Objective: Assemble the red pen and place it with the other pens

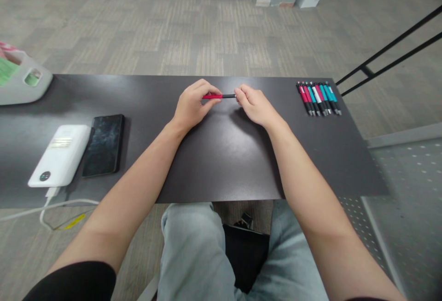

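A pen (228, 96) with a red barrel and a black grip lies level between my two hands, just above the dark table (221, 158). My left hand (196, 103) pinches the red part between thumb and fingers. At the other end, my right hand (253, 103) closes its thumb and fingers on the tip, which they hide. Off to the right, several pens (318, 98) with red, teal and white barrels and black grips lie side by side in a row.
On the left are a white power bank (60, 153) with a plugged-in cable (51, 193) and a black phone (103, 144). A pale basket (26, 82) stands at the far left. The table's right edge is near the pens, with black bars (390, 48) beyond.
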Demonstrator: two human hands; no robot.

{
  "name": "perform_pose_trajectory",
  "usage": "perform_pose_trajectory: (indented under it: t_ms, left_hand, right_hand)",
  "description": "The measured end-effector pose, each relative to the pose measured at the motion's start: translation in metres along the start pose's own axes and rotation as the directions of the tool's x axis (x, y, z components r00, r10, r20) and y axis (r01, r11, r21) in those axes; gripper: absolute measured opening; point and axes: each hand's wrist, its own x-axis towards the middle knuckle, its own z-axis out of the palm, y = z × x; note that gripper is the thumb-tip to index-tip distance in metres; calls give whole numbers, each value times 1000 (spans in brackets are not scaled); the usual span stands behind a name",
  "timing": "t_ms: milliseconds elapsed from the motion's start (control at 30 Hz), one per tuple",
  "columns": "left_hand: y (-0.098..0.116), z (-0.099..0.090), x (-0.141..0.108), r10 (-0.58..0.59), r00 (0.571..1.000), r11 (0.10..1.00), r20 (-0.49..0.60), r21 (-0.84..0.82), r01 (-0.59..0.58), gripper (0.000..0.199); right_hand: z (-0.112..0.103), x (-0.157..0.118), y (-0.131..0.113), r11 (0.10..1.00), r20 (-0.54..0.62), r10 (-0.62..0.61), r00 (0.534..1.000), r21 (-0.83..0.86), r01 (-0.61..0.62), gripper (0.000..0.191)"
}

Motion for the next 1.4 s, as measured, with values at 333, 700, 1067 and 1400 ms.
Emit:
perform_pose_trajectory:
  t_ms: [333,700,1067,1400]
  left_hand:
    - [2,0,0,-85,994,994,76,82,78,19]
    - [-4,5,-1,-35,997,998,72,46,32,28]
    - [-3,4,0,-51,998,995,35,89,48,22]
    - [-7,4,-1,-12,999,991,49,136,6,21]
  right_hand:
    - [3,2,7,995,-77,-88,993,-51,85,69]
    - [5,4,9,994,-136,-107,985,-53,100,67]
    - [18,9,19,985,-160,-143,977,-118,124,64]
    - [16,6,14,978,-131,-139,982,-172,115,65]
